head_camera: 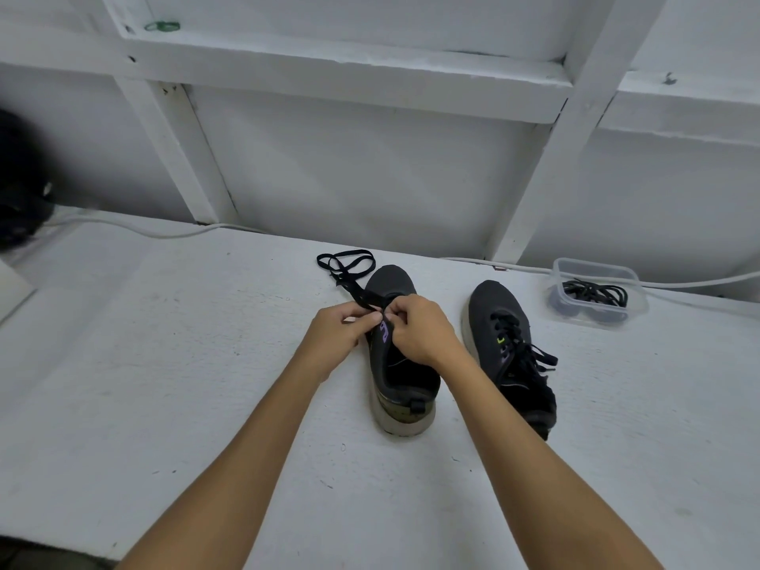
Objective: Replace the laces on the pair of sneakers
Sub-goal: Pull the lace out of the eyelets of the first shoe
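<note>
both hands, left hand [335, 333] and right hand [419, 329], pinch the black lace [349, 273] with curled fingers at the near sneaker [401, 364]. lacing looks underway. next likely needs feeding the tip through an eyelet.

We find the table [164, 384] coated in white paint, matt and faintly rough, with small dark chips. The near sneaker [401, 364] shows dark matt cloth over a pale, scuffed rubbery sole; the far sneaker [508, 351] looks the same, with flat woven laces. The loose lace [345, 263] is flat black cloth, matt. The box [596, 292] is clear, slightly glossy plastic. The wall frame [349, 72] looks like painted wood, matt white, its paint uneven at the edges. The cable [144, 231] has a smooth white sheath.
</note>
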### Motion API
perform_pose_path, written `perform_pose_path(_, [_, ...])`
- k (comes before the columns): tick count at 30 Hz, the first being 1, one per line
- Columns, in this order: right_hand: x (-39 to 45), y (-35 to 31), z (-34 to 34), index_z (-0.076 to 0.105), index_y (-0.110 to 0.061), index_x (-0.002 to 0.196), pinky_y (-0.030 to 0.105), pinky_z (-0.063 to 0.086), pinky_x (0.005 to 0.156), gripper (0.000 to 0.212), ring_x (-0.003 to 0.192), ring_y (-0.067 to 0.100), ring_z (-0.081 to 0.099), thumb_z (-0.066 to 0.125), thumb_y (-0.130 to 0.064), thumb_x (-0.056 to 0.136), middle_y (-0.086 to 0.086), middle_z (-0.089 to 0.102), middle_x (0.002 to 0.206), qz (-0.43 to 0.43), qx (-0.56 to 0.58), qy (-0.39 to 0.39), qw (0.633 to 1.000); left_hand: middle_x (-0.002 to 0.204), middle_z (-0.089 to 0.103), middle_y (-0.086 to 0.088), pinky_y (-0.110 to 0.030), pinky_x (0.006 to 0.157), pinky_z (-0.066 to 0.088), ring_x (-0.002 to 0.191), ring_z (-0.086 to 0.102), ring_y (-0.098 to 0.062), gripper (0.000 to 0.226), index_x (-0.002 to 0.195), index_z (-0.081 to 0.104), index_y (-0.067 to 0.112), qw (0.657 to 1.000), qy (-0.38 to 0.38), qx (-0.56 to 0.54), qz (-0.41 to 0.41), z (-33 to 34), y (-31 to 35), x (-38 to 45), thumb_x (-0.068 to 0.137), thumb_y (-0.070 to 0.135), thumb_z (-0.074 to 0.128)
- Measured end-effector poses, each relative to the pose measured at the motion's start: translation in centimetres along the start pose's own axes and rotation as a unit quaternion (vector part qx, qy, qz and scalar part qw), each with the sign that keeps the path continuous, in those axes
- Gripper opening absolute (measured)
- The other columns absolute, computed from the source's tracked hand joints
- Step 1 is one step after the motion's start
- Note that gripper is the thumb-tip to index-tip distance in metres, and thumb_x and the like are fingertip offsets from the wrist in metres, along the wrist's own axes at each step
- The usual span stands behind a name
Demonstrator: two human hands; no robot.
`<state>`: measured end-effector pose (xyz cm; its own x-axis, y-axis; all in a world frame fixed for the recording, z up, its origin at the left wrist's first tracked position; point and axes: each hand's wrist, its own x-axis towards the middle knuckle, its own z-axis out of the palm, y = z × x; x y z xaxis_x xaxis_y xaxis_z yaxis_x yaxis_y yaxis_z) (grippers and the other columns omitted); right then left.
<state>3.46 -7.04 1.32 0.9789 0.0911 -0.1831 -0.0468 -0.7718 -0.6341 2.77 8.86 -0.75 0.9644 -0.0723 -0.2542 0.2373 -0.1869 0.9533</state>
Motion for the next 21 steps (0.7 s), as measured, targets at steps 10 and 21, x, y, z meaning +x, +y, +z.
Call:
perform_pose_path(10, [-0.2, 0.3, 1.0, 0.060, -0.028, 0.086, 0.032, 0.042, 0.071, 0.014, 0.088, 0.021, 0.058, 0.054, -0.026, 0.100, -0.004, 0.064, 0.098, 0.019, 0.013, 0.048, 0.999, 0.102, 0.076, 0.009, -0.032, 0.090, 0.052, 0.108, 0.066, -0.009, 0.011, 0.102, 0.077, 0.027, 0.998, -0.032, -0.003, -0.049, -0.6, 0.2, 0.4, 0.094, 0.030, 0.069])
perform_pose_path(21, [-0.3, 0.4, 1.1, 0.064, -0.030, 0.090, 0.031, 0.045, 0.070, 0.011, 0.087, 0.017, 0.061, 0.058, -0.028, 0.099, -0.008, 0.068, 0.090, 0.017, 0.034, 0.040, 0.998, 0.097, 0.077, 0.007, -0.016, 0.074, 0.048, 0.091, 0.069, 0.003, 0.011, 0.097, 0.074, 0.023, 0.999, -0.027, 0.015, -0.025, -0.8, 0.5, 0.3, 0.098, 0.025, 0.064])
